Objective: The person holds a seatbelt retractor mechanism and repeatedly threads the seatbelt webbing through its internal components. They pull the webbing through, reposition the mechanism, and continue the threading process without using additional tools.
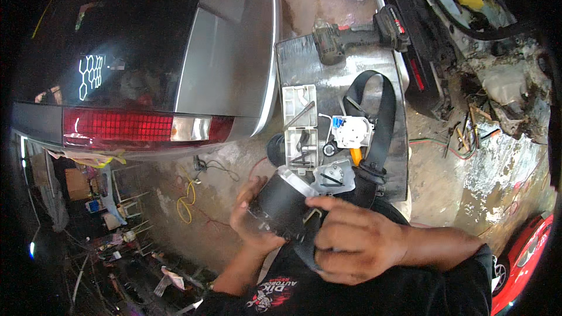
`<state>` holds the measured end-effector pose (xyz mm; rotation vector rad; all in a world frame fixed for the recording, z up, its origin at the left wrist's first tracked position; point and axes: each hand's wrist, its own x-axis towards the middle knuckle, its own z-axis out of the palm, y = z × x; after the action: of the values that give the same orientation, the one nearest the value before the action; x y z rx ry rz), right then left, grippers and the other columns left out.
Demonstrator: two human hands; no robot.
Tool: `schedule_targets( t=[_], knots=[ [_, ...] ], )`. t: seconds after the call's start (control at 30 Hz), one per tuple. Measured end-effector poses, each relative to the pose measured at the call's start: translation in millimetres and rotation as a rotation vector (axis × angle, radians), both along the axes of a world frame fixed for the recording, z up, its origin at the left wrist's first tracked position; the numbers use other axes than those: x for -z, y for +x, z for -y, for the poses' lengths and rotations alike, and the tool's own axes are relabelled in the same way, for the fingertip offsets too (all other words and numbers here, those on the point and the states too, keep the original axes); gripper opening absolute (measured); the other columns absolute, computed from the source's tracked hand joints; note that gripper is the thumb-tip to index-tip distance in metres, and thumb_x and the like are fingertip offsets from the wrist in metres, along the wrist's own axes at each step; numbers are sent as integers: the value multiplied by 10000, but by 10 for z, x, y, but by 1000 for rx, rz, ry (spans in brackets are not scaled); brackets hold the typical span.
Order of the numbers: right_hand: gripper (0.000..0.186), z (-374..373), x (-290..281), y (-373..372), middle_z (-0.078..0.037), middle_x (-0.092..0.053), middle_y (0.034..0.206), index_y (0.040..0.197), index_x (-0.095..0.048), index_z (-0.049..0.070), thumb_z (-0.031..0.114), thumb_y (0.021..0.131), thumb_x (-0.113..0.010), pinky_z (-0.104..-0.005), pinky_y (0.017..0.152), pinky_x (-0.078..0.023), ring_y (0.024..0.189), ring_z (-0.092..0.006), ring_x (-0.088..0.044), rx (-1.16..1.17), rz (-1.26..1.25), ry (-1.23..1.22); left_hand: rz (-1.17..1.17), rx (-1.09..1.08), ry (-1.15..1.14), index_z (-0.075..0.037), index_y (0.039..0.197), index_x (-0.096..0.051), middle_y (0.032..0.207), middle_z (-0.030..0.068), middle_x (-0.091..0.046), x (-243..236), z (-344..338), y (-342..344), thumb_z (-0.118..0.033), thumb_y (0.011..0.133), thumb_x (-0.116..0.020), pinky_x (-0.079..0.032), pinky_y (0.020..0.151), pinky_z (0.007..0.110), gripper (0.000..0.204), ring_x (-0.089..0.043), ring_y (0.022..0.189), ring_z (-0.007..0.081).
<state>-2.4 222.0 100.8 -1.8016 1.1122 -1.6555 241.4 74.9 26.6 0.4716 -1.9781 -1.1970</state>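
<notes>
My left hand [249, 213] is wrapped around the left side of a seat belt retractor [281, 199], a dark spool in a silver metal frame, held above my lap. My right hand [357, 240] closes against its right side. One finger touches the frame's edge, and the other fingers curl at the dark belt strap [305, 253] beside the spool; their tips are partly hidden. On the bench just beyond lie a looped black seat belt [386, 117], a white plastic mechanism [352, 131] and a clear tray of small parts [335, 177].
The metal-topped bench [328, 82] carries a cordless power tool [357, 35] and a divided parts organizer [300, 129] with small tools. A car's rear with a red tail light [117, 126] stands at left. A stripped car body [497, 82] is at right. A yellow cord [187, 202] lies on the floor.
</notes>
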Motion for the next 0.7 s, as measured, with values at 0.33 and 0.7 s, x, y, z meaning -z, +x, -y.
schedule_targets(
  t=[0.33, 0.7],
  knots=[
    [167, -24, 191, -155, -54, -601, 980, 918, -696, 66, 173, 818, -777, -665, 1231, -500, 909, -234, -632, -43, -11, -82, -118, 48, 741, -272, 1539, -451, 1662, 235, -514, -37, -32, -46, -352, 1120, -599, -514, 1220, 598, 451, -529, 1546, 356],
    [182, 48, 156, -287, -47, -588, 975, 915, -696, 73, 196, 795, -755, -650, 1251, -484, 902, -238, -624, -38, -71, -77, -299, -181, 1194, -170, 1433, -388, 1697, 242, -456, -103, 18, -163, -135, 877, -935, -524, 1229, 626, 782, -540, 1534, 427]
  ],
)
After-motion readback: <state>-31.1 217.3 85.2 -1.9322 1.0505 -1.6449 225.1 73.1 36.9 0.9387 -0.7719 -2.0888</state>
